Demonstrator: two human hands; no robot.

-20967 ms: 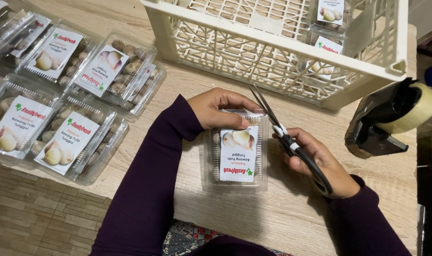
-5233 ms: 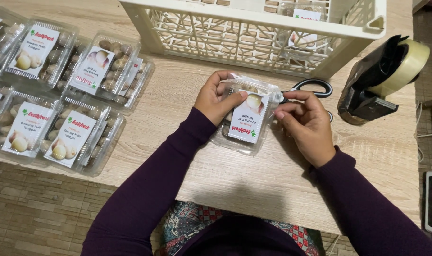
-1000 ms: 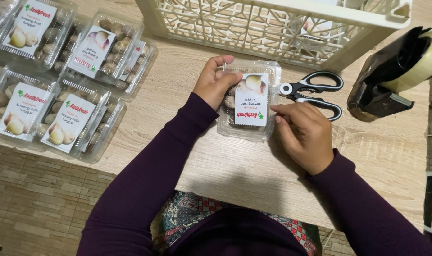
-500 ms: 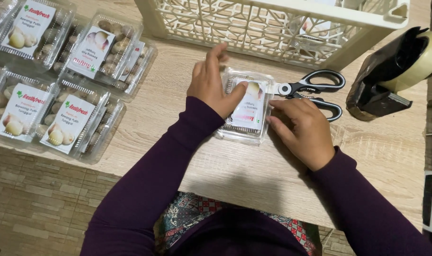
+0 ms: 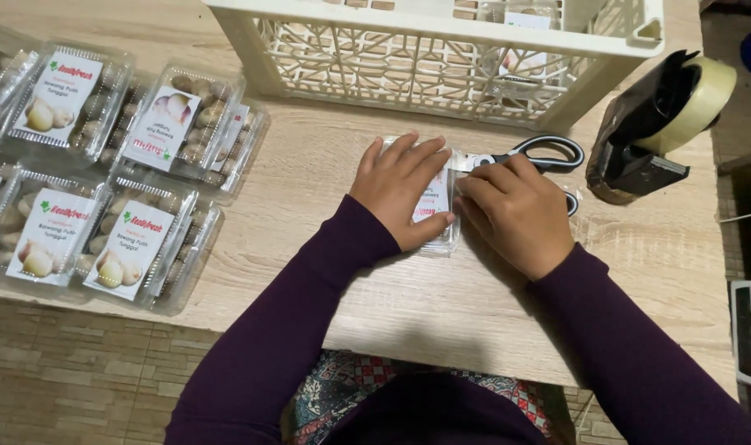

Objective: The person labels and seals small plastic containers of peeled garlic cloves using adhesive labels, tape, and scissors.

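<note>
Left hand [image 5: 400, 194] lies flat, palm down, fingers spread and straight, pressed on top of a small clear plastic clamshell pack [image 5: 438, 216]; nothing is pinched, the hand simply covers most of the lid. Right hand [image 5: 515, 214] is curled, fingertips bunched together against the pack's right edge, near its upper corner; whether they actually pinch anything there cannot be told, as the knuckles hide the contact.

The pack: transparent, shallow, rectangular with rounded corners, lid closed. A white paper label with red and green print shows in a narrow strip between the two hands. Contents hidden under the left palm. It sits flat on the wooden table [image 5: 326, 156], near the front edge, just in front of a white latticed plastic crate [image 5: 441, 58].

Black-handled scissors [image 5: 540, 156] lie on the table just beyond the right hand, blades pointing toward the pack's top edge. Further right stands a black tape dispenser [image 5: 655, 124] carrying a roll of pale tape.

Well to the left, several filled clamshell packs [image 5: 128, 247] of the same kind lie in rows, some overlapping, pale round bulbs visible through their lids. Both sleeves are dark purple.
</note>
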